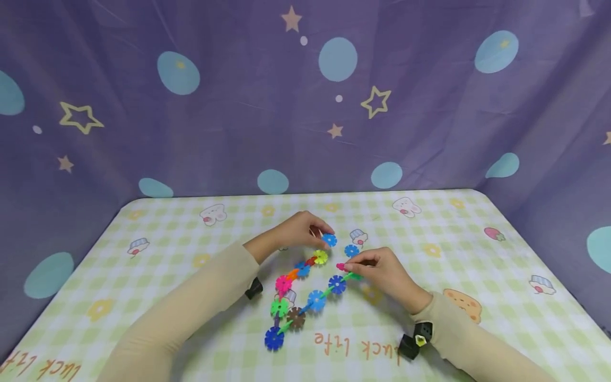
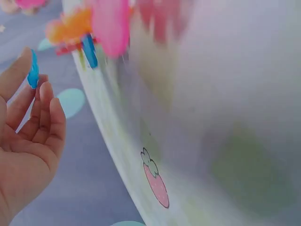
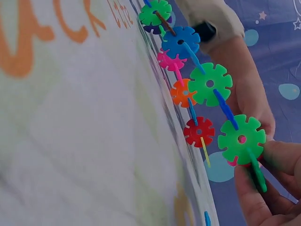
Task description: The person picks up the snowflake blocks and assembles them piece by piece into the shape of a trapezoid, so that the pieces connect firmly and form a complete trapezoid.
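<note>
A chain of notched, interlocking plastic discs [image 1: 316, 301] in many colours lies in a V shape. My left hand [image 1: 303, 229] pinches a light blue disc [image 1: 329, 240] between thumb and forefinger, just beyond the yellow disc [image 1: 320, 258] that ends the left branch; its other fingers are loosely bent in the left wrist view. At the end of the right branch, my right hand [image 1: 385, 271] holds a pink disc [image 1: 341, 267] and a green disc [image 3: 257, 172] with its fingertips. The right wrist view shows the pink one mostly hidden behind another green disc [image 3: 241, 140].
One loose blue disc [image 1: 351, 250] lies on the table between the two hands. A checked cloth with printed cartoons covers the table [image 1: 191, 233]. Behind its far edge hangs a purple curtain [image 1: 267, 127]. Small black devices [image 1: 414, 342] sit at the wrists.
</note>
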The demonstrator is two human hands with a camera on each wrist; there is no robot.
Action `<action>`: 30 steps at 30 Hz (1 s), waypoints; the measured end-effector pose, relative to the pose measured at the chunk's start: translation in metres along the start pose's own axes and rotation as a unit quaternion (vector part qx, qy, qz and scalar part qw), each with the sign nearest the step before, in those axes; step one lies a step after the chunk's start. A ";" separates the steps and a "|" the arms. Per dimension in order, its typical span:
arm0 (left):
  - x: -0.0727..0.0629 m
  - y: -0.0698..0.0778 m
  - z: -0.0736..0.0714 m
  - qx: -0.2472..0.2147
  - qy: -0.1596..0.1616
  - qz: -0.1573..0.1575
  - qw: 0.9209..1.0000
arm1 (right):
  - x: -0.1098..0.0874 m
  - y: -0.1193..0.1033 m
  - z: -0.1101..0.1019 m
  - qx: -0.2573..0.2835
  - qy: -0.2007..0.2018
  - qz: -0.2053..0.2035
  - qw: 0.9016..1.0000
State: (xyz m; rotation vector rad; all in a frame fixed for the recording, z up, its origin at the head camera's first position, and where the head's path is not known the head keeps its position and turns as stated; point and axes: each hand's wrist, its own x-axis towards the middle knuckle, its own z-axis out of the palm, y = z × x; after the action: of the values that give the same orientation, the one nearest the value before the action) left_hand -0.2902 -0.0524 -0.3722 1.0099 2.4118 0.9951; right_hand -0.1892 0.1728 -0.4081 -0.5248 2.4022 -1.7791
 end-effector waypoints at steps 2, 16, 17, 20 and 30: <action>-0.010 0.004 0.002 -0.012 0.005 0.003 1.000 | 0.000 0.000 -0.001 -0.004 0.002 0.000 1.000; -0.053 0.025 0.024 -0.021 0.050 0.001 0.999 | -0.001 -0.005 0.000 -0.002 0.003 -0.016 1.000; -0.053 0.025 0.026 -0.027 0.050 0.004 0.998 | -0.001 -0.005 0.000 -0.002 0.004 -0.017 1.000; -0.053 0.025 0.028 -0.025 0.056 0.009 0.998 | -0.002 -0.005 0.000 0.000 0.005 -0.019 1.000; -0.052 0.030 0.031 -0.013 0.079 0.006 0.997 | -0.002 -0.004 -0.001 0.005 0.007 -0.036 0.999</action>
State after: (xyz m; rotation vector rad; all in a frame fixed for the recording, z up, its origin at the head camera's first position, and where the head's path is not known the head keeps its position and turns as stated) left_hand -0.2231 -0.0605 -0.3696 0.9729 2.5133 1.1466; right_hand -0.1870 0.1729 -0.4039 -0.6073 2.4108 -1.8277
